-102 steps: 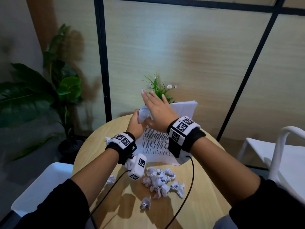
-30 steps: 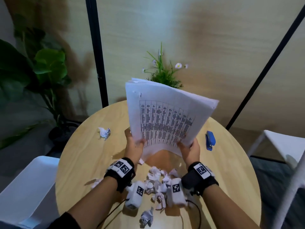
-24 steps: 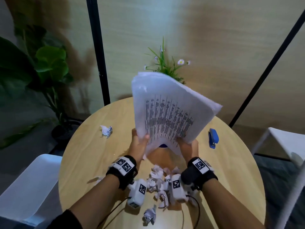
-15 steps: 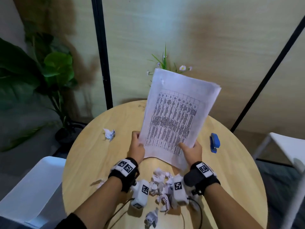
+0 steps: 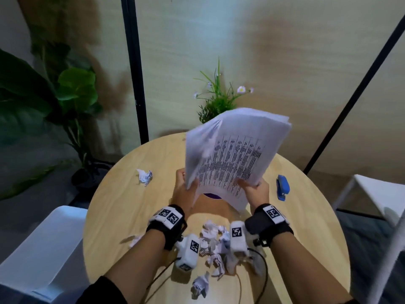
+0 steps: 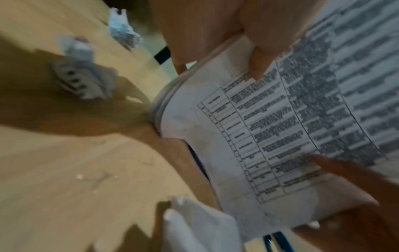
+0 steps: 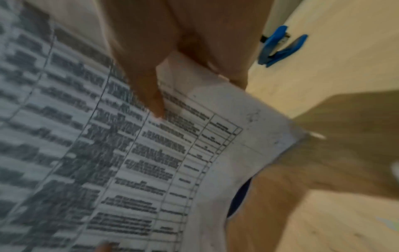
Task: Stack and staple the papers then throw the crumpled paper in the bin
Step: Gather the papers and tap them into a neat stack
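Observation:
A stack of printed papers [image 5: 234, 154] stands on its lower edge over the round wooden table [image 5: 122, 207], blurred with motion. My left hand [image 5: 184, 189] grips its left side and my right hand [image 5: 254, 189] grips its right side. In the left wrist view my thumb lies on the printed sheet [image 6: 270, 119]; in the right wrist view my thumb presses the page [image 7: 134, 153]. A blue stapler [image 5: 282, 187] lies on the table right of my right hand, also the stapler [image 7: 280, 46]. Several crumpled paper balls [image 5: 214, 242] lie near my wrists, one crumpled ball [image 5: 144, 176] at the left.
A small potted plant [image 5: 219, 104] with flowers stands at the table's far edge behind the papers. White chairs sit at the left [image 5: 41, 249] and right [image 5: 377, 194]. A large leafy plant [image 5: 43, 102] stands on the floor at left. A dark round object [image 5: 211, 195] shows under the papers.
Both hands lifted the stack off the table and have been tapping it upright; since half a second ago the top has tipped away and the sheets blur.

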`<action>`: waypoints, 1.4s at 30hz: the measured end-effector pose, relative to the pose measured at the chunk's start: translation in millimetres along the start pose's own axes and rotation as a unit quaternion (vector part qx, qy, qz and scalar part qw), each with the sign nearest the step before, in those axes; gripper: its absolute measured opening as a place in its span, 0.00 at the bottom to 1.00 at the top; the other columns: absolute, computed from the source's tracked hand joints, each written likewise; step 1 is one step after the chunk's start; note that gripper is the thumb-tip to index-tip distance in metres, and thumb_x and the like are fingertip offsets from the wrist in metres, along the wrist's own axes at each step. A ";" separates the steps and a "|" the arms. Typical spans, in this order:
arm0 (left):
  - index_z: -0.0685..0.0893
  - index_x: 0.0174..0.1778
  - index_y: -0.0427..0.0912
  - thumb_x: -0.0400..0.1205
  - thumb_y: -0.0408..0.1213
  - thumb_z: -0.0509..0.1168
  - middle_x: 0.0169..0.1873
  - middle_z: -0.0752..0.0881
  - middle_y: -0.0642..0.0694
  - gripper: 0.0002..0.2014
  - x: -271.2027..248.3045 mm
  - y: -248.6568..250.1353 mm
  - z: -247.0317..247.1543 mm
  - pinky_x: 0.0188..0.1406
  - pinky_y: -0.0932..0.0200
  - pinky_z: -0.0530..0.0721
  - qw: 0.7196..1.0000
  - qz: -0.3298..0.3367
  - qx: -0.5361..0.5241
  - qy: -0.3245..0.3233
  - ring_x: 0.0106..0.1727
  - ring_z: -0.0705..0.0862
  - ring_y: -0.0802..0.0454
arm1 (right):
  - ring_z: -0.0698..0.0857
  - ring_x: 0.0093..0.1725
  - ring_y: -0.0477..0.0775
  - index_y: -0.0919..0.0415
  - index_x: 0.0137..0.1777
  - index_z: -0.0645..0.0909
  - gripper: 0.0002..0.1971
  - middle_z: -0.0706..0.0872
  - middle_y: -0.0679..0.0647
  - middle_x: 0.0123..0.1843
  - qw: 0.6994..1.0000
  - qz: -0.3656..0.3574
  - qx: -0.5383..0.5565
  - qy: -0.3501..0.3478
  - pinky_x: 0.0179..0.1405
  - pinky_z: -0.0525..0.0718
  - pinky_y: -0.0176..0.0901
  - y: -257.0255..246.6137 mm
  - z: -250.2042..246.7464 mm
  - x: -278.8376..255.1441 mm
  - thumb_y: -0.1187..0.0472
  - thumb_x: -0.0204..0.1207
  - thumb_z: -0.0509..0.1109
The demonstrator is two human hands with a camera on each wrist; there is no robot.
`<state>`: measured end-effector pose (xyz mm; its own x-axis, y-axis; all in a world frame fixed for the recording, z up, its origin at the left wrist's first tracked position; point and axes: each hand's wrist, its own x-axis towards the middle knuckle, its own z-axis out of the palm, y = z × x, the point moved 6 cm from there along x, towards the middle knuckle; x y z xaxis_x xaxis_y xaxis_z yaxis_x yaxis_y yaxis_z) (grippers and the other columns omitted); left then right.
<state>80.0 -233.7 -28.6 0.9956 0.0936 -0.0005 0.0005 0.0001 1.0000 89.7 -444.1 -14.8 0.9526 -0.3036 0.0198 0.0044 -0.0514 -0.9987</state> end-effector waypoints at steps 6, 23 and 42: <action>0.82 0.49 0.38 0.80 0.26 0.64 0.45 0.86 0.39 0.05 3.7 -16.0 -12.4 0.50 0.47 0.85 0.994 -0.092 -0.043 -0.042 0.51 0.84 0.37 | 0.80 0.50 0.58 0.61 0.47 0.80 0.06 0.83 0.58 0.46 0.996 0.018 -0.071 -0.046 0.51 0.77 0.53 14.8 7.8 -3.1 0.71 0.73 0.71; 0.85 0.50 0.47 0.69 0.40 0.75 0.40 0.90 0.58 0.14 -10.1 101.2 -26.8 0.44 0.66 0.86 0.993 0.079 -0.032 -0.082 0.47 0.88 0.57 | 0.85 0.52 0.61 0.62 0.51 0.82 0.16 0.86 0.62 0.51 0.998 -0.045 0.009 -0.051 0.57 0.84 0.58 -103.7 -2.3 -28.9 0.79 0.66 0.72; 0.85 0.51 0.38 0.72 0.30 0.74 0.41 0.88 0.50 0.12 -31.3 160.8 -25.7 0.41 0.75 0.85 0.982 0.178 -0.059 0.019 0.35 0.86 0.70 | 0.81 0.38 0.52 0.54 0.39 0.78 0.18 0.83 0.53 0.37 0.992 -0.117 0.051 0.013 0.40 0.81 0.46 -150.4 -11.6 -60.3 0.81 0.68 0.68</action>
<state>46.6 -211.1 132.2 0.9268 0.1451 0.3465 -0.3595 0.0752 0.9301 28.1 -429.1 134.8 0.9140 -0.3188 0.2510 0.2562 -0.0263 -0.9663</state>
